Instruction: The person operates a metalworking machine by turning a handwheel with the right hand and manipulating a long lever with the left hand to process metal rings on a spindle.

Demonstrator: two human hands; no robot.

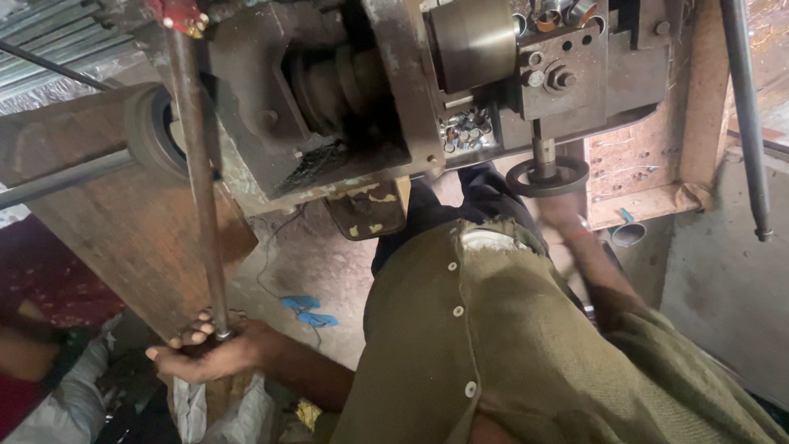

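Left hand (209, 353) is closed round the bottom end of a long rusty steel rod (197, 173), which runs up to the lathe-like machine (345, 90); looks like feeding/positioning bar stock, so the next move prob. needs a steady push w/ the rod kept in line. Right hand (563, 215), blurred, sits just below the machine's small round cast handwheel (546, 176); can't tell its grip.

metal rod (200, 189) | long, rusty-dark | near-upright | lower end in left hand
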